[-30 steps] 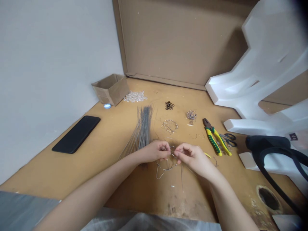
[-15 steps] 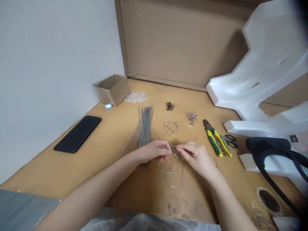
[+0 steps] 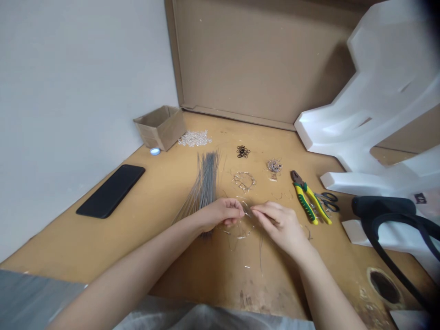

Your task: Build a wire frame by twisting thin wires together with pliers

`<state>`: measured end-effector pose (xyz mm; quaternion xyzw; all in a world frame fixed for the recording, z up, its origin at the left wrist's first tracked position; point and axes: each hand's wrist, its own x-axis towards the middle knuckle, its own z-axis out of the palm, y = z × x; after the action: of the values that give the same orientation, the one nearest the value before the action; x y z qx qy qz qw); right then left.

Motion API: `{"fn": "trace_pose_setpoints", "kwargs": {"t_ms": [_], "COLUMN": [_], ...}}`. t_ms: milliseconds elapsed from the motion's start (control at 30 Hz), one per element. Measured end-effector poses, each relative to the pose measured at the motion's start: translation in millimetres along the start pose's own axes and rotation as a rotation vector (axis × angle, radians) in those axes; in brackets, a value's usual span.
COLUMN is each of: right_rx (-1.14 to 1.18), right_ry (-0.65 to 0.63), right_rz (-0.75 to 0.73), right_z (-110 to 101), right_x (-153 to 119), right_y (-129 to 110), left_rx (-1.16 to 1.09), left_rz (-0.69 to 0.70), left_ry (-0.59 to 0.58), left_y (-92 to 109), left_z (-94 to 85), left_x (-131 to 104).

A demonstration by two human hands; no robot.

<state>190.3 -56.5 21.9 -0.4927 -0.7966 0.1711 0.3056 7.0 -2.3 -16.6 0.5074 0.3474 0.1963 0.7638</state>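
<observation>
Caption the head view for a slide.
Both hands, left and right, pinch a bent wire piece beside a wire bundle and pliers.

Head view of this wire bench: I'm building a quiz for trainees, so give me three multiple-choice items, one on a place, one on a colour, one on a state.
1. Where does the phone lie? A left of the wire bundle; B beside the pliers; C inside the small box.
2. Colour of the pliers' handles? A red; B green and yellow; C blue.
3. How are the hands? A flat on the table; B both pinching thin bent wire; C holding scissors.

Answers: 1 A, it lies near the wall. 2 B, both colours show. 3 B, left hand and right hand meet fingertip to fingertip on it.
</observation>
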Motion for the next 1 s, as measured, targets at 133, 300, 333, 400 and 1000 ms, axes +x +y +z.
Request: {"fn": "trace_pose_setpoints", "kwargs": {"t_ms": [133, 300, 333, 400, 1000], "right_rx": [-0.015, 0.019, 0.022, 0.019, -0.011], "right_ry": [0.027, 0.032, 0.031, 0.021, 0.039], "right_rz": [0.016, -0.001, -0.002, 0.001, 0.011], "right_z": [2.7, 4.2, 4.3, 4.4, 3.9], "right_x": [1.6, 1.0, 0.9, 0.7, 0.3], "right_y": [0.9, -0.4, -0.6, -0.7, -1.0], "left_rx": [0.028, 0.044, 0.045, 0.038, 0.038], "left_rz": [-0.015, 0.016, 0.021, 0.039, 0.067], "left_ry": [0.017, 0.009, 0.01, 0.017, 0.036], "left_y": [2.6, -0.8, -1.6, -2.7, -4.0], "left_z": [4.4, 4.1, 3.7, 3.1, 2.1], "left_x": [-1.7, 0.4, 1.0, 1.9, 2.5]}}
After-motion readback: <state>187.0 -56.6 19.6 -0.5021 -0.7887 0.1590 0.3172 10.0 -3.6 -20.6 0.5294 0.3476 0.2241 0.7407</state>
